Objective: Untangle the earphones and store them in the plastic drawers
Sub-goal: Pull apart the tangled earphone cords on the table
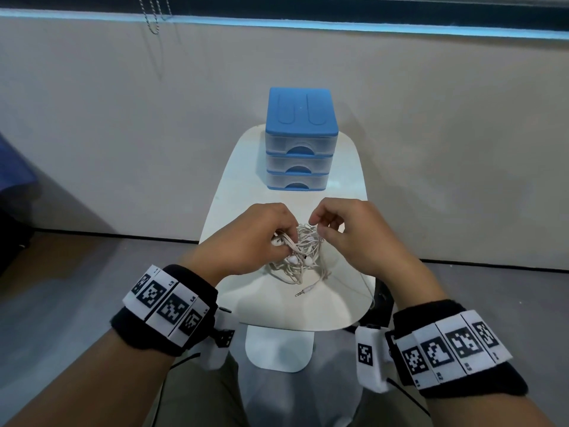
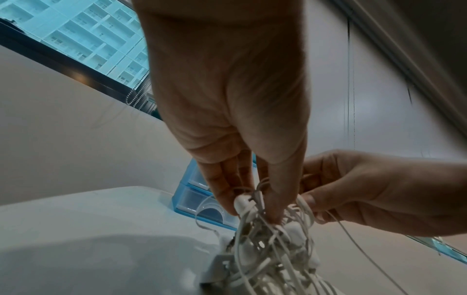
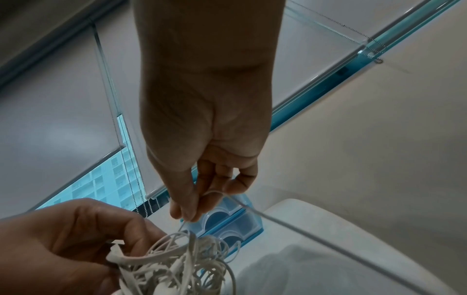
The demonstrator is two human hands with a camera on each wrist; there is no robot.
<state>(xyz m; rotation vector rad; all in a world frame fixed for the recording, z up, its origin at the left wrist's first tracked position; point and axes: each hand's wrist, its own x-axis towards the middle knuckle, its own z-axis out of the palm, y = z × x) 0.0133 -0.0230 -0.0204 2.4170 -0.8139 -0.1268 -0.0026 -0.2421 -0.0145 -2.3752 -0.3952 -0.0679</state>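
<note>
A tangled bundle of white earphones [image 1: 303, 257] hangs just above the white table [image 1: 338, 309], its jack plug [image 1: 303, 291] lying on the top. My left hand [image 1: 261, 235] pinches the bundle's left side, fingers curled round an earbud and cords [image 2: 255, 207]. My right hand [image 1: 341, 232] pinches a single cord [image 3: 192, 219] at the bundle's top between thumb and forefinger. The blue plastic drawer unit [image 1: 300, 140] stands behind the hands with its three clear drawers closed.
The small white table is narrow, with its rounded near edge [image 1: 308, 328] close to my body. A pale wall [image 1: 123, 118] rises right behind the drawers, with blind chains [image 1: 154, 16] hanging at the upper left. Grey floor lies on both sides.
</note>
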